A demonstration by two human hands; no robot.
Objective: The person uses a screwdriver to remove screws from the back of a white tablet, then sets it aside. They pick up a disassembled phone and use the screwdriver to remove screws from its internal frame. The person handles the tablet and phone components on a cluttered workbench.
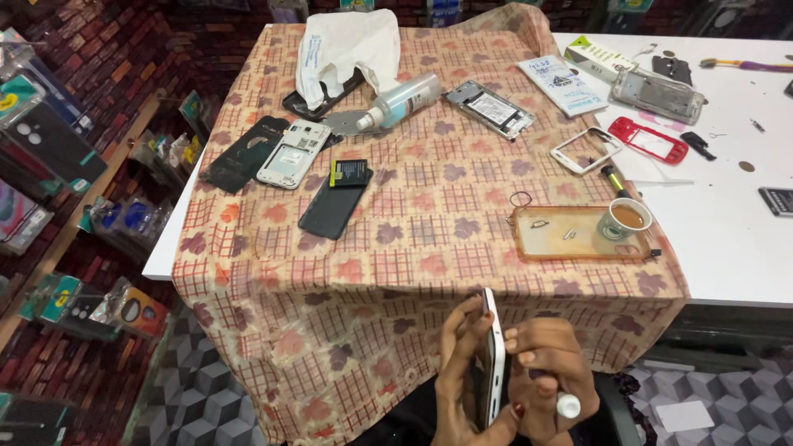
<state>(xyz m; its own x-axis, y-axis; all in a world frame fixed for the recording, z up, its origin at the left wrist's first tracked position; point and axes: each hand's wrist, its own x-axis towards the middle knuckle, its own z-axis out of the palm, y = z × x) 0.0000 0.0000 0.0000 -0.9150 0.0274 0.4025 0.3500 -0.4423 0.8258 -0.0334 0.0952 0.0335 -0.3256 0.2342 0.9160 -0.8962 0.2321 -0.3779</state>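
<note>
Hands: left hand (459,372) and right hand (541,372) clamp the white phone (492,363) edge-on; likely light, rigid, slippery, fragile; grip its long sides.

White table (727,248) w/ checked cloth (429,198): on cloth phone shells (293,153), battery (349,173), spray bottle (405,101), plastic bag (347,45), clear case (570,233) w/ tea cup (625,219).

Bare cloth (429,198) mid-table — phone parts (291,154) around
</note>
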